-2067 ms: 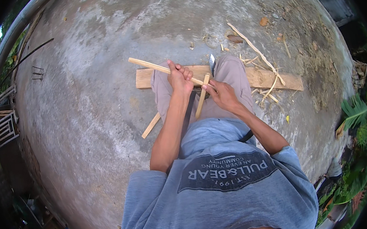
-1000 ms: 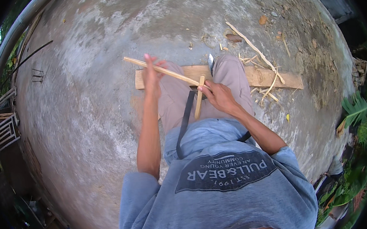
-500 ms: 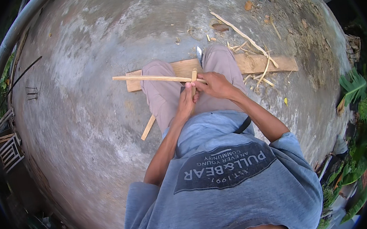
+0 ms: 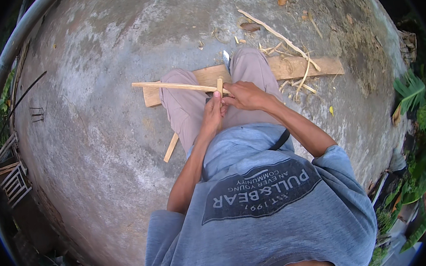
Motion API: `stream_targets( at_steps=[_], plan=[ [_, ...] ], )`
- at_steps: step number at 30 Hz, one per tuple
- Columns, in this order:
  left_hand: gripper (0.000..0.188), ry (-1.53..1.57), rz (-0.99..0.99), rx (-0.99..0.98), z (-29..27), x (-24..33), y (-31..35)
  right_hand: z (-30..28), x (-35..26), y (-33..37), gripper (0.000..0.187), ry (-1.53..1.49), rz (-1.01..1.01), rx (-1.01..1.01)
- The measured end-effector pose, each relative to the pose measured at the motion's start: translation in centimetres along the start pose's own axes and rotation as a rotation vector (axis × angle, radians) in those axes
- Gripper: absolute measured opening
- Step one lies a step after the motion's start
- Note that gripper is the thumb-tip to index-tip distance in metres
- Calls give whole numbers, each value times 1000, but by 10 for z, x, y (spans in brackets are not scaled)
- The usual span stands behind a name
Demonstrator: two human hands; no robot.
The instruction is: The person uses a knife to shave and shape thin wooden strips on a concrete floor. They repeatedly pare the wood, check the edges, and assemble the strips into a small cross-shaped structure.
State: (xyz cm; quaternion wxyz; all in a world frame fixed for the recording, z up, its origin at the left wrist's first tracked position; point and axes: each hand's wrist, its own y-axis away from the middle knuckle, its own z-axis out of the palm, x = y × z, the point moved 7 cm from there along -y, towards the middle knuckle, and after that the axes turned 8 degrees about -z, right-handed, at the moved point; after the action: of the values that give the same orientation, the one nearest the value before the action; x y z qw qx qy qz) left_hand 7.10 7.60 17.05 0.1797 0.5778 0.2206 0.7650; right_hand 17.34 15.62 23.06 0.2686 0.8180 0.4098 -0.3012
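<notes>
My left hand [image 4: 213, 112] is closed around a short flat wooden piece [image 4: 219, 84], its thumb pressed along the front. A long thin wooden stick [image 4: 169, 86] crosses that piece and reaches left over my left knee. My right hand [image 4: 246, 96] grips the stick at its right end, fingers touching the short piece. Whether the stick passes through the piece or only lies against it, I cannot tell. Just beyond my hands, a knife blade [image 4: 226, 59] shows between my knees, its handle hidden.
A wooden plank [image 4: 308, 66] lies crosswise on the concrete floor [image 4: 98, 142] under my legs. A wooden strip [image 4: 171, 148] sticks out by my left thigh. Pale shavings [image 4: 305, 86] and a long peeled strip [image 4: 278, 34] lie at the far right.
The long stick has slid a little to the right through my grip, its right end now hidden by my right hand. My left thumb now lies higher on the short piece.
</notes>
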Motion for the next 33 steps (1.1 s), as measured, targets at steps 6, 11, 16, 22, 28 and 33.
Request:
stream_targets(
  at_steps=[6, 11, 16, 22, 28, 33],
  plan=[
    [63, 6, -12, -7, 0, -3, -3, 0, 2, 1, 36, 1, 6, 4],
    [58, -14, 32, 45, 5, 13, 4, -5, 6, 5, 48, -61, 94, 58],
    [59, 127, -32, 114, -9, -3, -4, -2, 24, 5, 54, -470, 1, 156],
    [57, 341, 6, 95, -18, 25, -13, 25, 24, 17, 51, -821, 83, 347],
    [53, 217, 24, 122, -2, 49, -12, 17, -11, -20, 55, -914, 154, 531],
    [54, 256, -31, 99, 5, 52, -15, 16, -6, -28, 53, -888, 184, 667]
  ],
)
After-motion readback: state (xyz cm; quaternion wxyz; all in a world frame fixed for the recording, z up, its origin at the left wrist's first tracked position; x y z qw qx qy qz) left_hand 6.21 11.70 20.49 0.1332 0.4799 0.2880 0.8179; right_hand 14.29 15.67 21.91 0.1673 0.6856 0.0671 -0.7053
